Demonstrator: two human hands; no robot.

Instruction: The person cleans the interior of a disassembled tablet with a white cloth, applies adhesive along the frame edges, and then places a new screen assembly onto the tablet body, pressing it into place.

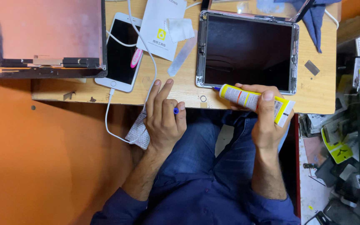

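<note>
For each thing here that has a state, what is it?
Glue tube: uncapped, held in right hand, nozzle at tablet's lower-left edge.
Tablet: opened, screen dark, flat on bench.
Blue cap: off, pinched in left hand.
White phone: screen dark, cable plugged in.

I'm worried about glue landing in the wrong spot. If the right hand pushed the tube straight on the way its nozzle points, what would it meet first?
The right hand aims the yellow glue tube up-left. Its blue nozzle already sits at the lower-left corner of the tablet frame, so that metal edge would likely come first; exact contact is unclear.
</note>
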